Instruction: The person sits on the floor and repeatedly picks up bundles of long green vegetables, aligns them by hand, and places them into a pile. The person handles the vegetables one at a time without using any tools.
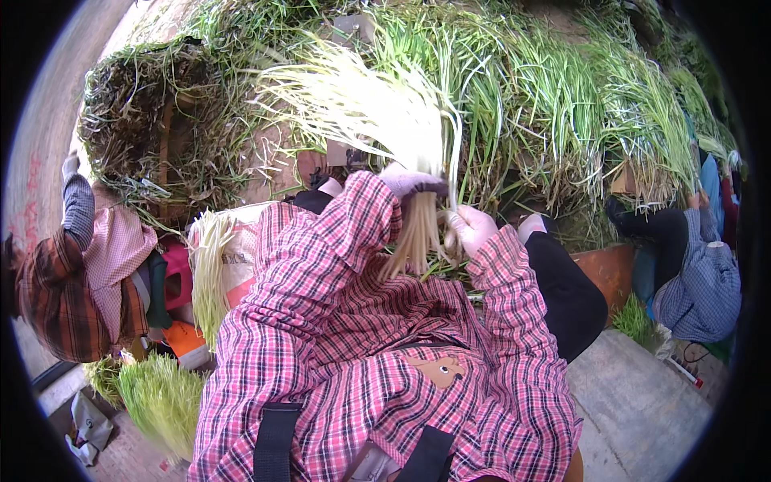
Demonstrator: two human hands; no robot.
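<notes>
My left hand [412,179], in what looks like a pale glove with a dark edge, is closed around a thick bundle of chive-like greens [421,226]. The bundle's pale stem ends hang down toward my lap, and its overexposed leaves fan out up and to the left. Just right of the bundle, my right hand [474,229] pinches a few loose stalks [455,162] between thumb and fingers. A pink plaid smock [373,373] covers my lap and arms. Another pale bundle [211,271] lies over a printed sack [244,241] at my left.
Heaped greens [542,102] spread in front. Brown withered leaves [132,114] pile up at the far left. Cut bunches [159,397] stand on the floor behind left. One person [72,283] sits at left, another [699,289] at right. A pink stool [176,271] stands at left.
</notes>
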